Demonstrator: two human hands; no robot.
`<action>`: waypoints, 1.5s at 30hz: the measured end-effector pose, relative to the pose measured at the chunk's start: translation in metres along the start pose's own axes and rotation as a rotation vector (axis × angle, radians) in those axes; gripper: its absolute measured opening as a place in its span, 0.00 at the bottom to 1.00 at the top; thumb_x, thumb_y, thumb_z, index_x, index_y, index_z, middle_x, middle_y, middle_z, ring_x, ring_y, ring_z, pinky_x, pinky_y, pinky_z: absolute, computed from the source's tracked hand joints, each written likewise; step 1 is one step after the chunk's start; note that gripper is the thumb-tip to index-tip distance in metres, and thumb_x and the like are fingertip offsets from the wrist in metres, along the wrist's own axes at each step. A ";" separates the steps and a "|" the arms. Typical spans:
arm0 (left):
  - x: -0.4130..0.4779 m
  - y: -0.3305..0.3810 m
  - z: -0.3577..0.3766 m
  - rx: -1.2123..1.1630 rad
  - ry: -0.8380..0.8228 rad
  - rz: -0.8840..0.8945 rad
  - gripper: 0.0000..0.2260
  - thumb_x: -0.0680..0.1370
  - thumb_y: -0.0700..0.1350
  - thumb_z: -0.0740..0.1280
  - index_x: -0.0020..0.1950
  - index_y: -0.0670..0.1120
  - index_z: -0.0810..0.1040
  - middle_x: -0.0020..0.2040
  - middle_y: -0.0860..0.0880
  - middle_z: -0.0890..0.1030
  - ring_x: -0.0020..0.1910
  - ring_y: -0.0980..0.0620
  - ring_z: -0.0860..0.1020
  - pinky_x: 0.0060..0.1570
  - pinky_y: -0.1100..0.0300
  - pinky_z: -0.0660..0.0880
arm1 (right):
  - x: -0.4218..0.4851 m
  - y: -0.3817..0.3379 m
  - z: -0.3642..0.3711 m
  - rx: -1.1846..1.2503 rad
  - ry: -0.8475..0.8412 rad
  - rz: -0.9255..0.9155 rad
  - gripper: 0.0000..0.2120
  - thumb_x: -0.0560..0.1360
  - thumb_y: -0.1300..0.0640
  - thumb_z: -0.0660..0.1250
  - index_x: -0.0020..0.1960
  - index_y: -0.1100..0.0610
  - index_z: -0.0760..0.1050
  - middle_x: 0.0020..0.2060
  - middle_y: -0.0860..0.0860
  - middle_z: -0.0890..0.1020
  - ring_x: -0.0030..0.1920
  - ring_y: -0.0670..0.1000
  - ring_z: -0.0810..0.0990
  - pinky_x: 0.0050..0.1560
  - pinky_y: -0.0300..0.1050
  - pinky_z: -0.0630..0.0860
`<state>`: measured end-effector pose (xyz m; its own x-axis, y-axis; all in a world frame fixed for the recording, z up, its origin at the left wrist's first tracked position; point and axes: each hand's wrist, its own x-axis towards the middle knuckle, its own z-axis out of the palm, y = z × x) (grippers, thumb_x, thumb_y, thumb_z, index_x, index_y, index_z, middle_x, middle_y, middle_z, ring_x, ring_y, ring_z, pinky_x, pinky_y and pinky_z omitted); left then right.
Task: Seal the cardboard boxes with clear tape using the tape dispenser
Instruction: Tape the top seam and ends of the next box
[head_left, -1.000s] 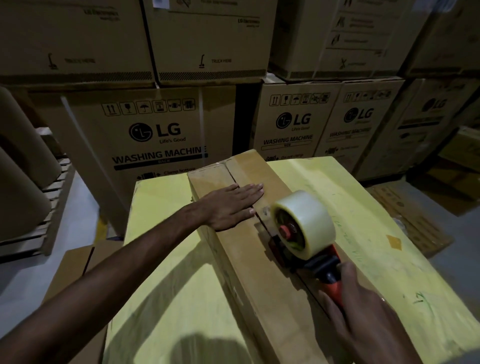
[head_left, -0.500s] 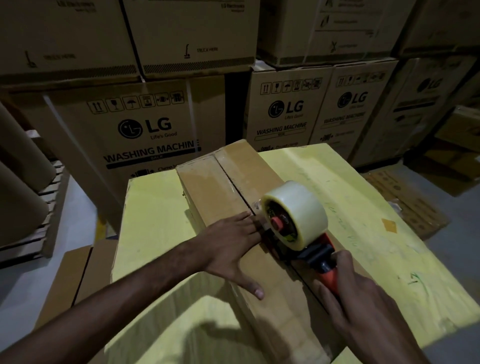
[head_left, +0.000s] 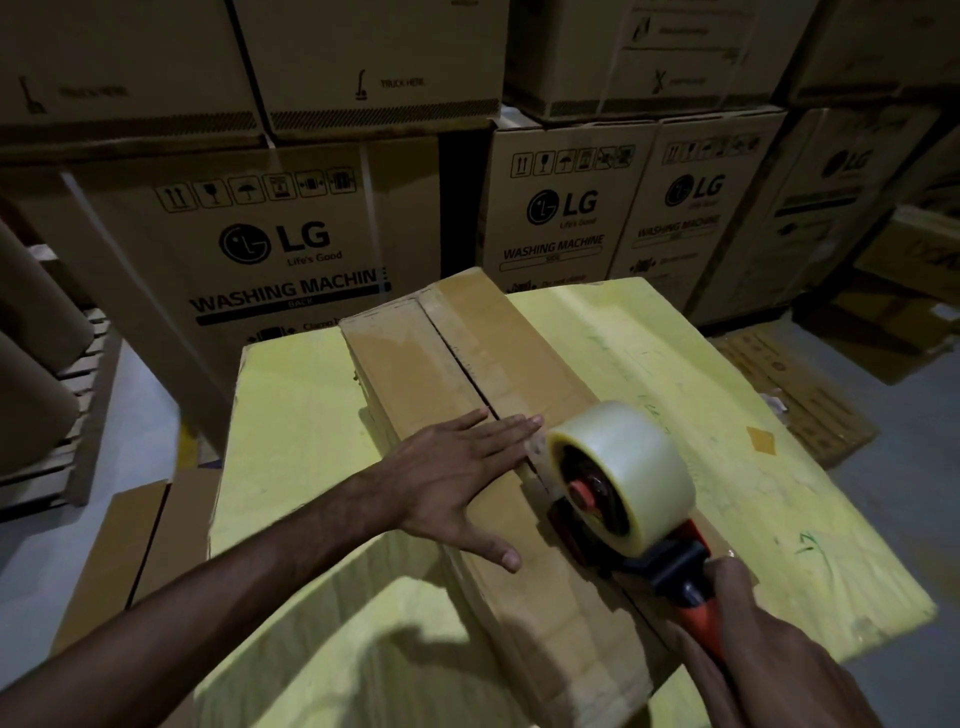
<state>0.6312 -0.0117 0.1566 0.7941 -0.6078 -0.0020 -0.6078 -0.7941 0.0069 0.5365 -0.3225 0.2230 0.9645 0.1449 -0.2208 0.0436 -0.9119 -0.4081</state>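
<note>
One long cardboard box (head_left: 405, 374) lies on the yellow worktop (head_left: 675, 364) with the job only partly done, by my reckoning: the tape dispenser (head_left: 623, 493) sits on the top seam (head_left: 457, 358) about midway along, and the stretch from there toward the person looks bare. The left hand (head_left: 457, 483) lies flat on the lid, its grip apart, fingertips just beside the roll (head_left: 639, 457), while the right hand (head_left: 769, 654) has its grip clamped on the dispenser's orange handle (head_left: 698, 621). Beyond the fingertips the seam shows dark, and whether clear tape covers it I cannot tell.
</note>
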 end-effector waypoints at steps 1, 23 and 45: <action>0.000 0.000 0.001 -0.008 -0.017 -0.005 0.57 0.69 0.83 0.55 0.85 0.46 0.48 0.85 0.50 0.41 0.83 0.57 0.42 0.82 0.50 0.45 | -0.008 0.006 0.002 0.010 -0.057 -0.039 0.33 0.74 0.28 0.53 0.65 0.48 0.45 0.37 0.44 0.79 0.41 0.41 0.80 0.35 0.33 0.74; -0.008 0.111 0.016 -0.072 0.006 -0.229 0.61 0.63 0.87 0.54 0.85 0.52 0.44 0.85 0.50 0.49 0.84 0.53 0.47 0.81 0.39 0.42 | -0.023 0.016 -0.003 -0.156 0.087 -0.264 0.17 0.83 0.46 0.61 0.61 0.48 0.55 0.45 0.51 0.78 0.42 0.58 0.80 0.38 0.52 0.74; -0.009 0.133 0.015 -0.014 0.023 -0.171 0.55 0.71 0.82 0.55 0.85 0.49 0.43 0.85 0.48 0.46 0.84 0.52 0.48 0.82 0.42 0.47 | -0.098 0.084 -0.004 -0.126 0.148 -0.284 0.20 0.83 0.46 0.62 0.66 0.50 0.55 0.49 0.53 0.80 0.45 0.57 0.82 0.45 0.56 0.80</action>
<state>0.5427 -0.1119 0.1421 0.8860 -0.4633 0.0189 -0.4636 -0.8858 0.0220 0.4467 -0.4151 0.2142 0.9362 0.3509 0.0210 0.3388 -0.8846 -0.3206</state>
